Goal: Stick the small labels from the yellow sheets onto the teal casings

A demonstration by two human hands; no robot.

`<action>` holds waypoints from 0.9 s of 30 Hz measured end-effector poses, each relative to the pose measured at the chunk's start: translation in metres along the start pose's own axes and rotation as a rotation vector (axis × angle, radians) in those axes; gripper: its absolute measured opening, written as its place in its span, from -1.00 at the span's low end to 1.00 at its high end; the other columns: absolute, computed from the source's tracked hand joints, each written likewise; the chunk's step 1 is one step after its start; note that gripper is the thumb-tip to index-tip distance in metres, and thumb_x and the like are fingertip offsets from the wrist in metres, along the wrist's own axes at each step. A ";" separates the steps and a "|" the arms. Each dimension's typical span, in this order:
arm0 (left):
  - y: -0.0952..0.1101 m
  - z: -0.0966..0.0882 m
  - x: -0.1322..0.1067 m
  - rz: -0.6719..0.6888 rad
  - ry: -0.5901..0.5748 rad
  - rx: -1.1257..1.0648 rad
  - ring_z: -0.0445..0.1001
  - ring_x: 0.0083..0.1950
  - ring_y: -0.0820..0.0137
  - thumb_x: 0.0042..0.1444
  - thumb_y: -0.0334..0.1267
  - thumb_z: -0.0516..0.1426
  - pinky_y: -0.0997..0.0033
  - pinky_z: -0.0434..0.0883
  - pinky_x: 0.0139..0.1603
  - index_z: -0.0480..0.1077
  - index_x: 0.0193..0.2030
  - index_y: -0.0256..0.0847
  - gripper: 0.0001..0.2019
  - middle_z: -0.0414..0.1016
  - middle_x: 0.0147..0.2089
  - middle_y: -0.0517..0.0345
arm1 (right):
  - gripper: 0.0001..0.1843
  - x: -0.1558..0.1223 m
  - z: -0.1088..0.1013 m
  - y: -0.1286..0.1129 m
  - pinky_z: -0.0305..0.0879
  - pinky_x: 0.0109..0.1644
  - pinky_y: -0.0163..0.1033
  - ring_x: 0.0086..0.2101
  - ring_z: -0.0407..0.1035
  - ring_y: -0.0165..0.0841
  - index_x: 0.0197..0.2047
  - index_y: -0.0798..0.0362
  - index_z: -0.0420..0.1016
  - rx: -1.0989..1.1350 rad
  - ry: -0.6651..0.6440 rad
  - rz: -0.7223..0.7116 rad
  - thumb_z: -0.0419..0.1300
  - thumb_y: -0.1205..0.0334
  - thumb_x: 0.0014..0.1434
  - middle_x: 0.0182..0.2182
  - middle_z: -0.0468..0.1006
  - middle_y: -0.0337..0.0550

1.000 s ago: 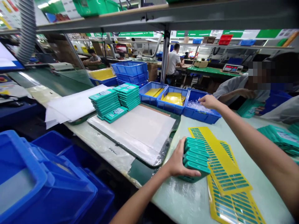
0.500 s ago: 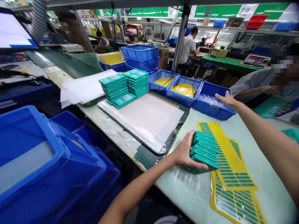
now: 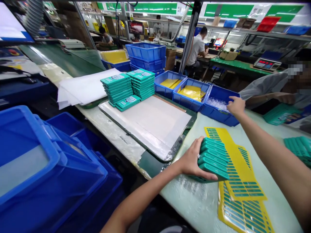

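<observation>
Head view: the left hand point(image 3: 191, 161) is gripping a row of flat green plastic cases point(image 3: 213, 156) on the pale-green worktop point(image 3: 194, 202); the right hand point(image 3: 236, 105) is hovering over a blue plastic bin point(image 3: 218, 115), any pinch unclear. Stacked green cases point(image 3: 117, 89) are already standing apart; what is remaining is unclear.

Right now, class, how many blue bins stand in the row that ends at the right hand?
3: left bin and middle bin with yellow pieces, right bin with clear plastic by the right hand.
</observation>
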State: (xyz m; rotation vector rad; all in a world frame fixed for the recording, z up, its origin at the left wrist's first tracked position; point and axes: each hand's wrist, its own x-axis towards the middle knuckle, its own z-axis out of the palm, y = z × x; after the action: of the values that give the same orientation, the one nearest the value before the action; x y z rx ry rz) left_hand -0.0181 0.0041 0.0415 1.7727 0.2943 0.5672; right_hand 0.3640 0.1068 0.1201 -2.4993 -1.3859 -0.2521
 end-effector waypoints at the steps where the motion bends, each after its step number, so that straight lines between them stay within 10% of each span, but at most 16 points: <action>1: 0.000 0.000 0.000 0.004 0.001 -0.005 -0.03 0.73 -0.36 -0.47 0.38 0.62 -0.22 -0.02 0.77 -0.15 0.72 -0.33 0.72 0.01 0.69 -0.43 | -0.43 -0.001 0.000 -0.002 0.47 0.32 0.16 0.21 0.48 -0.06 0.44 0.03 0.44 0.008 0.006 0.019 0.33 0.03 0.48 0.33 0.50 0.12; 7: 0.002 -0.002 -0.001 0.006 -0.004 -0.023 0.03 0.71 -0.39 -0.48 0.32 0.64 -0.27 0.02 0.76 -0.13 0.72 -0.32 0.72 0.03 0.68 -0.44 | -0.58 -0.021 0.002 -0.021 0.29 0.44 0.13 0.28 0.41 -0.08 0.29 0.11 0.56 0.038 0.071 0.072 0.25 0.04 0.52 0.27 0.55 0.15; 18: 0.000 -0.002 -0.002 -0.030 -0.017 -0.009 -0.09 0.74 -0.42 -0.48 0.34 0.63 -0.32 -0.01 0.75 -0.17 0.72 -0.37 0.75 -0.09 0.72 -0.50 | -0.54 -0.081 0.085 -0.053 0.46 0.29 0.13 0.13 0.53 -0.12 0.19 0.10 0.58 0.083 -0.237 0.090 0.33 -0.09 0.46 0.16 0.61 0.04; 23: -0.001 -0.001 -0.003 -0.024 0.002 -0.013 -0.09 0.74 -0.41 -0.49 0.31 0.64 -0.32 -0.04 0.76 -0.17 0.73 -0.35 0.75 -0.08 0.72 -0.49 | -0.62 -0.057 0.053 -0.058 0.58 0.07 -0.05 -0.11 0.61 -0.24 0.02 0.10 0.65 0.226 -0.288 -0.081 0.35 -0.08 0.46 -0.06 0.70 -0.13; 27: 0.000 -0.002 -0.003 -0.020 -0.003 -0.012 -0.04 0.73 -0.39 -0.48 0.29 0.65 -0.34 0.00 0.74 -0.16 0.73 -0.28 0.73 -0.06 0.72 -0.48 | -0.54 -0.027 0.010 -0.048 0.43 0.22 -0.07 0.14 0.54 -0.11 0.31 0.13 0.56 0.258 -0.082 -0.031 0.18 0.01 0.56 0.22 0.63 0.14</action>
State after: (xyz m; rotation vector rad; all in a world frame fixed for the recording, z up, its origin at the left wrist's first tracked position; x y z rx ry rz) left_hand -0.0214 0.0042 0.0409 1.7569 0.3053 0.5510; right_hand 0.3092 0.1123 0.1100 -2.3003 -1.3911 0.0232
